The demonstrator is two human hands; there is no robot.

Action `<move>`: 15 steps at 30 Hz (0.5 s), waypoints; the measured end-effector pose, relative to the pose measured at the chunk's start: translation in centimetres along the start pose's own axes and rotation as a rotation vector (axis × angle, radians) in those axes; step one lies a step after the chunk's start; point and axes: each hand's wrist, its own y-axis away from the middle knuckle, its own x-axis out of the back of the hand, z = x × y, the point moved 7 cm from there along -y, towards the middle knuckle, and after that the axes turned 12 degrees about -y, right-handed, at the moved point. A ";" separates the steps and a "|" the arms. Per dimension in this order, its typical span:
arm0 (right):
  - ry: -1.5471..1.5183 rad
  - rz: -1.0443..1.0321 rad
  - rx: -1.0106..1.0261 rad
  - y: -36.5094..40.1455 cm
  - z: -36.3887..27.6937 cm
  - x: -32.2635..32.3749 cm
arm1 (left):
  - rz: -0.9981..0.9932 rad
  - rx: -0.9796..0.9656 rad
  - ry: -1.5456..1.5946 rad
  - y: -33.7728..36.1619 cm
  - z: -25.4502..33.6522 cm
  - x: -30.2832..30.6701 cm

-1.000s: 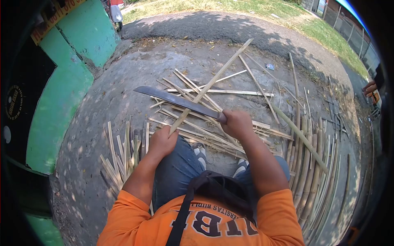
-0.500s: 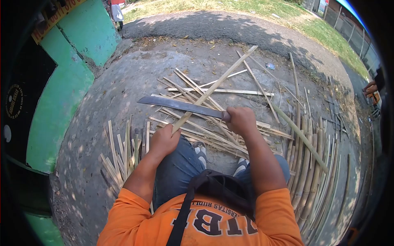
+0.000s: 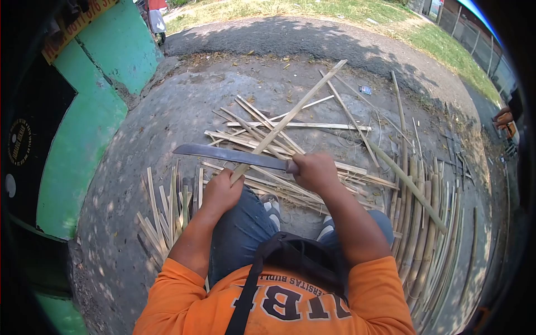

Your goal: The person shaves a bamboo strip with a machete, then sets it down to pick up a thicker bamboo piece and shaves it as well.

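My left hand (image 3: 223, 192) is closed round the near end of a long, pale bamboo strip (image 3: 301, 103), which slants away from me up to the right. In my right hand (image 3: 315, 173) is the wooden handle of a machete (image 3: 234, 155). Its broad dark blade points left and lies across the strip, just beyond my left fist. Below the blade and the strip, a loose heap of split bamboo strips (image 3: 301, 125) is spread over the ground in front of my feet.
Upright-looking bundled strips (image 3: 162, 206) stand at my left. Thicker bamboo poles (image 3: 416, 223) lie in a row at my right, with a green pole (image 3: 410, 187) across them. A green wall (image 3: 84, 128) borders the left. Another person's hand (image 3: 504, 118) shows at the far right.
My right hand has drawn the machete left and slightly toward me, so the blade now crosses the strip nearer my left hand. The left hand and strip have barely shifted.
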 end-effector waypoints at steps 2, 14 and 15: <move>0.004 0.047 0.001 -0.2 1.1 0.4 | -0.045 -0.016 -0.009 0.3 0.1 0.3; -0.020 0.078 -0.050 0.3 1.6 1.2 | -0.028 -0.011 -0.008 0.8 0.4 0.5; -0.029 0.062 0.014 0.1 0.7 0.8 | -0.022 -0.024 -0.003 0.8 0.6 0.3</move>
